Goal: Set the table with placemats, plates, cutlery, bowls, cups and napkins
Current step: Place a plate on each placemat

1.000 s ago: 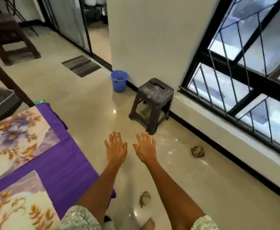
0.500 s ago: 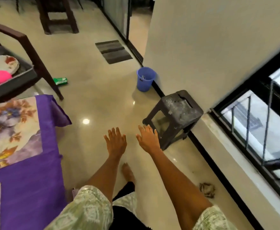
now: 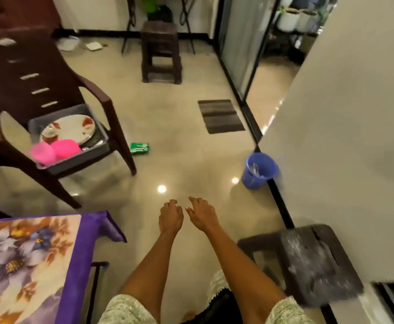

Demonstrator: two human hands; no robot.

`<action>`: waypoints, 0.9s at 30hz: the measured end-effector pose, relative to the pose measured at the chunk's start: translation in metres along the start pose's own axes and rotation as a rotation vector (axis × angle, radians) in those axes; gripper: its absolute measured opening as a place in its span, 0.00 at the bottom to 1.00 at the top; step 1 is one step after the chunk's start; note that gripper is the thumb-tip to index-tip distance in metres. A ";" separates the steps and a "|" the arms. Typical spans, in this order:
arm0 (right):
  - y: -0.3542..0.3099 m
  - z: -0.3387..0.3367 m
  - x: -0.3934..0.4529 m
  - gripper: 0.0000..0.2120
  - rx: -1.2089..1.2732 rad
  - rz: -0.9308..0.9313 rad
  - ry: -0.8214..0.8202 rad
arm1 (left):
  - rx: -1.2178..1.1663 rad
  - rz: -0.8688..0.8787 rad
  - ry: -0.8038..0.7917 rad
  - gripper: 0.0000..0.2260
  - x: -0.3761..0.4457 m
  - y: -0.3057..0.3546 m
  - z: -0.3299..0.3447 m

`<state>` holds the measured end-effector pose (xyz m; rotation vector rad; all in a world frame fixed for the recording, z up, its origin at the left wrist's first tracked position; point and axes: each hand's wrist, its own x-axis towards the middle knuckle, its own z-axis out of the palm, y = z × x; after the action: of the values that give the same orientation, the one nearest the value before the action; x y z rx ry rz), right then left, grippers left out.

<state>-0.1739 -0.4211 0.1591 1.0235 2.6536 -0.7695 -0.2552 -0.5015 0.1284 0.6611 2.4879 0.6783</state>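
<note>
My left hand (image 3: 170, 217) and my right hand (image 3: 201, 214) hang side by side over the bare floor, fingers loosely curled, holding nothing. At the lower left a floral placemat (image 3: 20, 260) lies on the purple-covered table (image 3: 74, 258). To the upper left a dark tray (image 3: 93, 152) sits on a brown plastic chair (image 3: 34, 73). Inside the tray lie a floral white plate (image 3: 68, 129) and two pink bowls (image 3: 53, 150). Both hands are well right of and below the tray.
A small green packet (image 3: 140, 148) lies on the floor near the chair leg. A blue bucket (image 3: 260, 170) stands by the wall corner. One dark stool (image 3: 308, 260) is at my right, another stool (image 3: 161, 54) further back. A striped doormat (image 3: 219, 116) lies before the sliding door.
The view has swung left, from the window and stool toward the chair with the tray. My fingers have gone from spread straight to loosely curled. Neither hand has taken anything.
</note>
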 end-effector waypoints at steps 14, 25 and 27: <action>-0.117 -0.071 0.324 0.17 0.040 -0.346 -0.271 | -0.386 -0.478 0.254 0.12 0.281 0.021 -0.102; -0.281 -0.056 0.511 0.13 0.090 -0.525 -0.462 | -0.742 -0.735 0.564 0.10 0.456 -0.074 -0.217; -0.309 -0.043 0.545 0.13 0.082 -0.502 -0.495 | -0.790 -0.772 0.581 0.09 0.486 -0.101 -0.231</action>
<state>-0.7849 -0.2818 0.1252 0.1240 2.4516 -1.0656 -0.7892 -0.3855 0.0970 -0.8374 2.3226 1.5056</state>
